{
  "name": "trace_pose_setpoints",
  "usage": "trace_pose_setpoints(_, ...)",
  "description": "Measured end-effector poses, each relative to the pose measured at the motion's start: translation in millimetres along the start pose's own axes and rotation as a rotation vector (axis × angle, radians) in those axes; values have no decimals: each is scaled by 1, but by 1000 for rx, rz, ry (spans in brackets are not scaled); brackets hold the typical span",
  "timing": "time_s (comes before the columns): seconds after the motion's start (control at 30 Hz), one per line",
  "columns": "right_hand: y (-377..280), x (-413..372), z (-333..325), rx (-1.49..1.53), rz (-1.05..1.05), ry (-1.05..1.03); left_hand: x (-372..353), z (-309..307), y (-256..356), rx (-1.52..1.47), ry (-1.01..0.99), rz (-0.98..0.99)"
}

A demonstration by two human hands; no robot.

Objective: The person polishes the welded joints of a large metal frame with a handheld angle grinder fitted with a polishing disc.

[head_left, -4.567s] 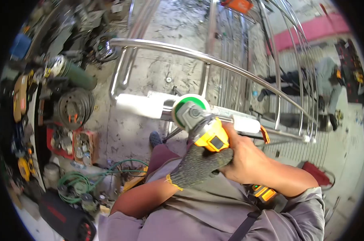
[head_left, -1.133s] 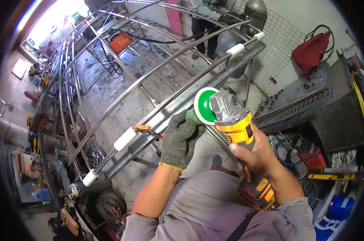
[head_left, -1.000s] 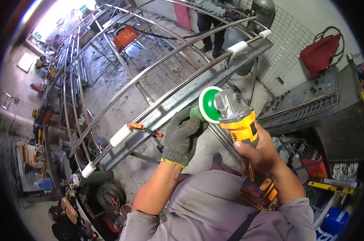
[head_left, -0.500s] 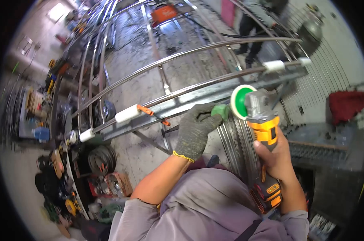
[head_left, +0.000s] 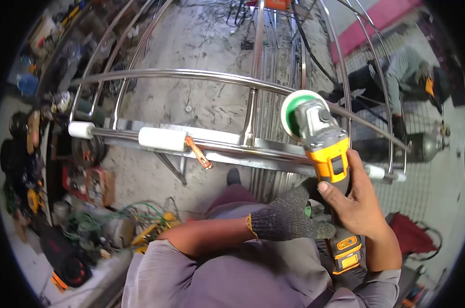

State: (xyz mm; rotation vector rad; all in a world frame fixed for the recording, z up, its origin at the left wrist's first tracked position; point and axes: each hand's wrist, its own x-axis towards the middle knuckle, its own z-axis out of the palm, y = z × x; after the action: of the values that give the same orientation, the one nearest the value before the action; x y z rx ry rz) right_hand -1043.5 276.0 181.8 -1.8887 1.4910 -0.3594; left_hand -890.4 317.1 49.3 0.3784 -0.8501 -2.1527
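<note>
My right hand [head_left: 353, 203] is bare and wrapped round the body of a yellow and black cordless angle grinder [head_left: 329, 154]. The tool's green and white disc [head_left: 296, 114] overlaps the curved steel tube [head_left: 191, 74] in view; whether they touch I cannot tell. My left hand [head_left: 291, 215], in a dark knitted glove, is beside the grinder's lower body, fingers toward it. A small green piece [head_left: 308, 211] shows between its thumb and fingers. White sleeves [head_left: 163, 138] and an orange clamp [head_left: 197, 153] sit on the lower tube.
Another person [head_left: 402, 72] crouches at the upper right, near a grey gas cylinder [head_left: 425, 147]. A dark red cloth [head_left: 409, 233] lies at the right. Tools and green hoses [head_left: 140, 208] crowd the lower left. An orange machine [head_left: 273, 4] stands at the top.
The view has turned. My left hand has come down and right toward the grinder's body, with the green piece. The grinder now overlaps the frame's curved tube, and the other person appears lower down.
</note>
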Motion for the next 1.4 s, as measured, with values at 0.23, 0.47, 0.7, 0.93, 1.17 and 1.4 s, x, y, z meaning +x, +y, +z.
trace_pose_setpoints(0.23, -74, 103, -4, -309, 131, -457, 58, -21, -16, -1020, 29, 322)
trace_pose_setpoints(0.47, -85, 145, 12, -554, -154, -621, 101, -51, -18, -689, 135, 809)
trace_pose_setpoints(0.7, -87, 153, 20, -785, -314, -707, 120, -47, -21, -140, 475, 1032)
trace_pose_setpoints(0.93, -65, 144, 19, -781, -441, -724, 115, -45, -32, 689, 890, 867)
trace_pose_setpoints(1.17, -33, 142, 14, -679, -540, -663, 124, -60, -55, 386, 657, 972)
trace_pose_setpoints(1.4, 3, 138, 12, -551, -531, -600, 126, -58, -65, -224, 398, 970)
